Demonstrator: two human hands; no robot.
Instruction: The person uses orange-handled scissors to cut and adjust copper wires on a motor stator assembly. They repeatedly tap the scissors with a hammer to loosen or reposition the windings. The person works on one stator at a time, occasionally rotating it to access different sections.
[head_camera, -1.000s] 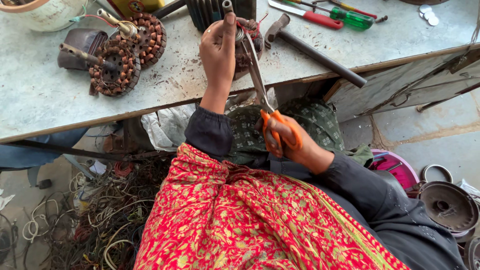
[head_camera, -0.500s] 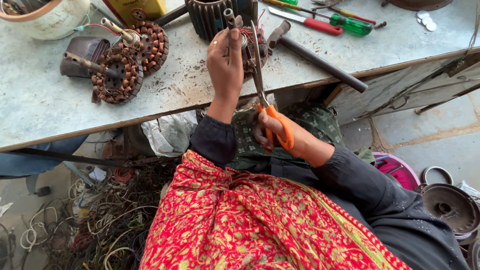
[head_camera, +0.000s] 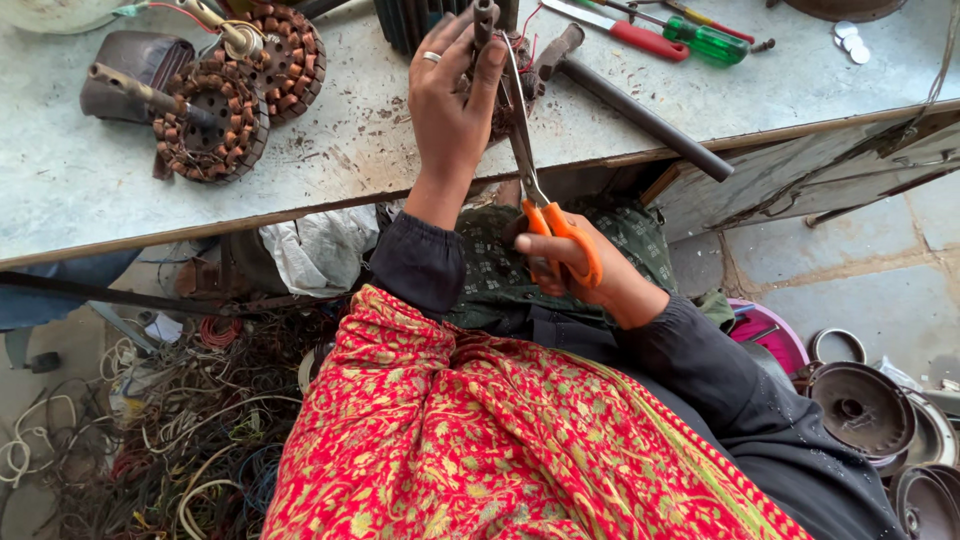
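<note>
- Scissors (head_camera: 535, 190), orange-handled: your right hand (head_camera: 580, 265) is gripping them, blades reaching into the motor winding (head_camera: 505, 95).
- Your left hand (head_camera: 450, 100) is clasping that winding; the fingertips risk getting nicked.

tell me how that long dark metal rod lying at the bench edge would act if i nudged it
The long dark metal rod looks round and smooth, so it would probably roll. One end lies at the edge of the grey workbench, so it could well drop off. It reads as solid metal, likely stiff and fairly heavy for its size.
</note>
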